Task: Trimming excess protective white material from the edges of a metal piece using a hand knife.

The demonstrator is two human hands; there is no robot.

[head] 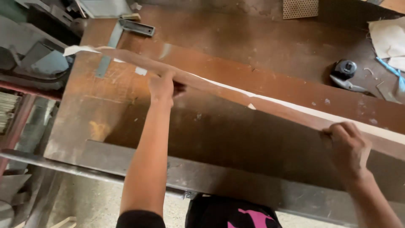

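nearest runs the workbench's grey metal front edge, a bare band of rail between the two forearms. the right hand is closed, fingers curled over the near edge of a long brown veneer strip. the left hand, arm stretched forward, pinches the same strip farther along. the strip is lifted off the worn brown benchtop and runs slantwise from the right border to a torn pale tip at upper left. behind it the bench lies mostly open. far left lies a metal try square; far right a dark tape measure beside pale cloth scraps.
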